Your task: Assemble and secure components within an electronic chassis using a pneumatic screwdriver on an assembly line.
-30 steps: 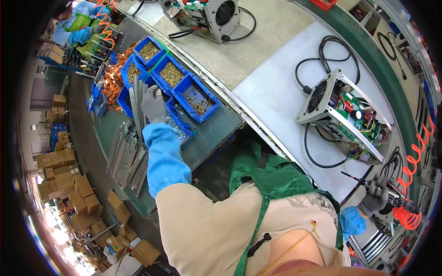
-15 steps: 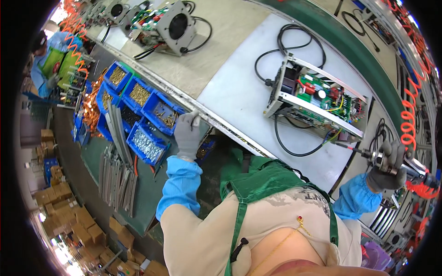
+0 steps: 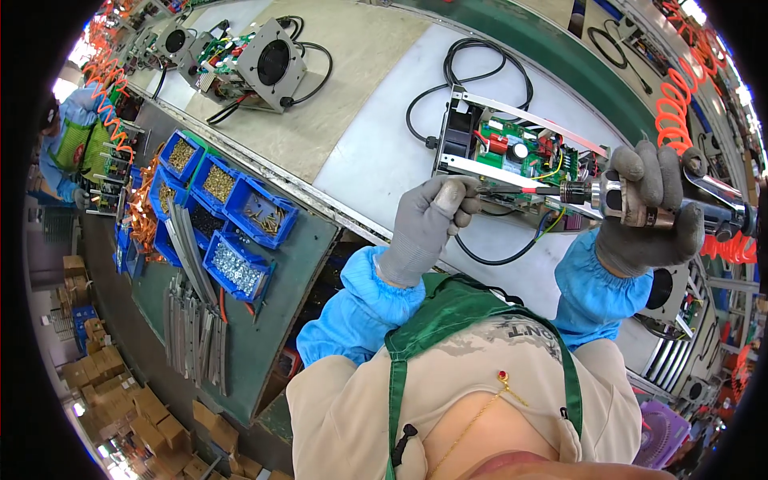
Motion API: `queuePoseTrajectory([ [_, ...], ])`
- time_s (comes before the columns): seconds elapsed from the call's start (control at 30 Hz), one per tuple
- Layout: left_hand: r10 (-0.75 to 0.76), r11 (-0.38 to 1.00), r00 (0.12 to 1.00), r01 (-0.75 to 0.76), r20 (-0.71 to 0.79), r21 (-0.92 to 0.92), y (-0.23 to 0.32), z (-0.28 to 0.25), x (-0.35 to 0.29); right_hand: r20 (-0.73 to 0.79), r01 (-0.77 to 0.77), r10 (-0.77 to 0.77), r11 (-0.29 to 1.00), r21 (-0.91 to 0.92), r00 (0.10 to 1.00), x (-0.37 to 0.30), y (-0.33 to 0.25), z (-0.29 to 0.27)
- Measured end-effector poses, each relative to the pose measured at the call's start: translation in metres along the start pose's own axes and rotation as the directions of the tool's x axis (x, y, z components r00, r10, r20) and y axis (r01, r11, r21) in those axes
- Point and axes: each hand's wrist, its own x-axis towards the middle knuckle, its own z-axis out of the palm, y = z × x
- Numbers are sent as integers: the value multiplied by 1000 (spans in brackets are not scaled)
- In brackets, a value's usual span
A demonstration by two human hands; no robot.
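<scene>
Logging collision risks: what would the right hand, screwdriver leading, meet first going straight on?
Likely the left hand, just ahead of the screwdriver that the right hand holds, though depth there is unclear.

Gloves (image 3: 416,236) are grey, gathered oversleeves (image 3: 596,296) blue; a green apron (image 3: 440,320) crosses a beige top (image 3: 360,408); a gold necklace (image 3: 483,406) bears a red pendant (image 3: 502,376).

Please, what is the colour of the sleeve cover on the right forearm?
Light blue; the sleeve cover shows best in the head view.
</scene>
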Motion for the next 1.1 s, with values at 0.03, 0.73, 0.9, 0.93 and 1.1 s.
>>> queuePoseTrajectory([
  [0.03,39,999,999,-38,27,-11,0,2,0,-37,-3,3,1000,10,999,0,0,0],
  [0.73,337,859,918,-391,210,330,44,5,58,-172,121,-85,969,214,981,11,-19,-21],
  [0.9,325,850,933,-359,152,386,18,-45,156,-241,161,-101,957,243,965,18,-15,-26],
  [0.93,184,910,952,-260,245,324,17,-34,167,-237,158,-108,967,203,966,18,-14,-27],
  [1.1,-166,928,844,-42,510,371,22,-24,203,-160,129,-110,985,118,981,20,-19,-29],
])
